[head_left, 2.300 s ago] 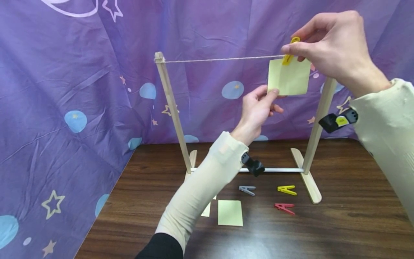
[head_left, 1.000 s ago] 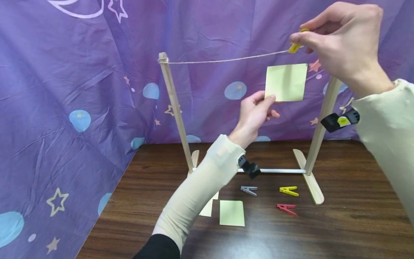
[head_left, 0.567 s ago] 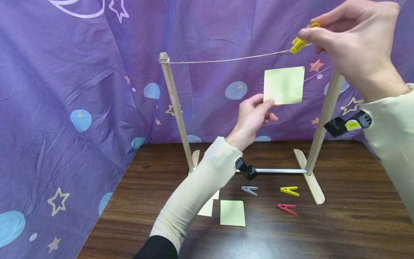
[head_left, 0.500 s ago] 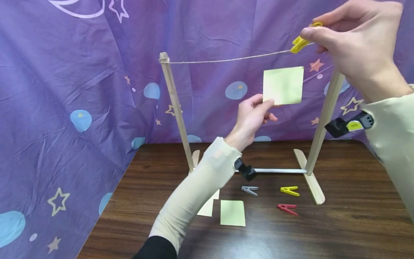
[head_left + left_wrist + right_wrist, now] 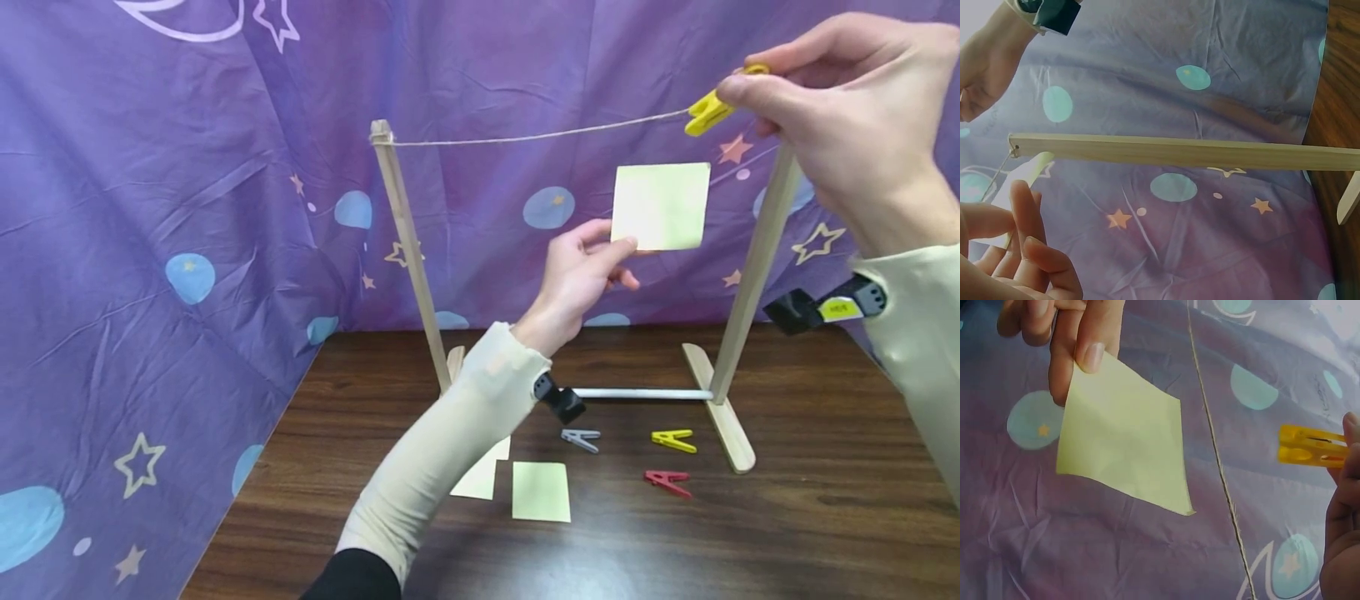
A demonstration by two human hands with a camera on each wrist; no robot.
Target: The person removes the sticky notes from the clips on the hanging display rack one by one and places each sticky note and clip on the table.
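My left hand point(image 5: 577, 271) pinches a pale yellow paper square point(image 5: 660, 206) by its lower left corner, thumb in front. The sheet hangs below the string point(image 5: 540, 136) and apart from it. My right hand point(image 5: 870, 108) grips a yellow clothespin point(image 5: 708, 112) between thumb and fingers, up near the right post. In the right wrist view, a gap shows between this clothespin point(image 5: 1310, 447) and the string point(image 5: 1213, 434), and the paper point(image 5: 1125, 437) is on the string's other side. The left wrist view shows the paper point(image 5: 1019, 187) nearly edge-on behind my left fingers.
A wooden frame with a left post point(image 5: 408, 250) and a right post point(image 5: 753, 275) carries the string. On the table point(image 5: 675, 550) lie a grey clothespin point(image 5: 581, 439), a yellow one point(image 5: 674, 440), a red one point(image 5: 667, 481) and a paper square point(image 5: 541, 492). More paper point(image 5: 476, 479) shows beside my left forearm.
The clothespin, earlier over the paper's top edge at the string, has come away upward and to the right with my right hand. My left hand has lowered the paper from the string.
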